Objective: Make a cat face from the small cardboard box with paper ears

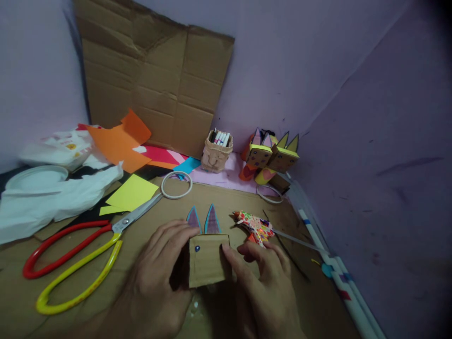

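Between my hands is a small cardboard box (209,269) with two pointed purple ears (212,219) edged in blue. One small dark-and-white eye (197,248) shows on the left of its front face. My left hand (162,275) is closed on the box's left side, its fingers along the top edge by the ears. My right hand (266,287) touches the front's upper right with a fingertip, covering that spot; its other fingers are curled. Just beyond my right hand lies a flower-patterned hot glue gun (254,227) with a glue stick in its back.
Large scissors (120,225) with red and yellow handles lie left, near yellow paper (132,192). Behind stand a pen holder (217,153) and two finished cardboard animal figures (260,154). Tape rings (176,184), orange paper (122,141) and white plastic bags (56,197) lie around.
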### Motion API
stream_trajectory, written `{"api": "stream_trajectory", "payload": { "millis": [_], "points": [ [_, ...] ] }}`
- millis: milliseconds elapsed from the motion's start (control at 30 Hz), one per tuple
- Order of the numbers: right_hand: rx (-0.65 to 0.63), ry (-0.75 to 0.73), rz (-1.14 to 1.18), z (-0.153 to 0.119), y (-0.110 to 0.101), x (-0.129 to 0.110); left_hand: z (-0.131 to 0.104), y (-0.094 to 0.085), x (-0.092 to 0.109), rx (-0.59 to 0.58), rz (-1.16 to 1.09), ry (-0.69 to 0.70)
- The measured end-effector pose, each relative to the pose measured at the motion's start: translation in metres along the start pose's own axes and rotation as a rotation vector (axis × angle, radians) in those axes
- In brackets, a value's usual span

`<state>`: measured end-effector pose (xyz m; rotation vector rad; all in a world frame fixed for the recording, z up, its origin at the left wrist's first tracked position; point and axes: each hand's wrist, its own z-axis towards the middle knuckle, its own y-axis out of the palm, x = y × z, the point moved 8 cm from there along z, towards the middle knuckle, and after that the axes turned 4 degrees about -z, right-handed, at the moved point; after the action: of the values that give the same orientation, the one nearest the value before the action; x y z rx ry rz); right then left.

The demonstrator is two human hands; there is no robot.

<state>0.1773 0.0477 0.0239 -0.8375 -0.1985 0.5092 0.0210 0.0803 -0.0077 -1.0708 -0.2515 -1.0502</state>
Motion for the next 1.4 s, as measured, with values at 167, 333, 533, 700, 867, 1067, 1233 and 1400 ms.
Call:
{"api": "stream_trajectory", "payload": {
  "millis": [167,333,533,700,867,1067,1233,1400],
  "points": [
    [0.063,0.109,0.13,-0.008,-0.003,0.013,0.001,-0.001,-0.002,-0.007,0.005,-0.016],
    [-0.008,0.383,0.453,-0.022,0.005,0.032,0.002,-0.001,-0.002,0.006,0.048,-0.007],
    [-0.1,0.491,0.768,-0.03,0.022,0.029,0.007,-0.005,0.003,0.035,0.064,0.002],
    [-0.188,0.477,0.935,-0.027,0.036,0.019,0.009,0.001,0.005,-0.017,-0.02,-0.009],
    [-0.193,0.475,0.922,-0.02,0.035,0.021,0.011,0.002,0.006,-0.043,-0.082,-0.013],
    [-0.047,0.533,1.074,-0.012,0.032,0.02,0.007,0.007,-0.007,-0.088,-0.439,-0.204],
    [0.023,0.504,0.974,-0.013,0.032,0.021,0.003,0.023,-0.013,-0.064,-0.957,-0.486],
    [0.03,0.345,0.797,-0.017,0.026,0.015,0.007,0.031,0.003,-0.116,-0.932,-0.579]
  ]
}}
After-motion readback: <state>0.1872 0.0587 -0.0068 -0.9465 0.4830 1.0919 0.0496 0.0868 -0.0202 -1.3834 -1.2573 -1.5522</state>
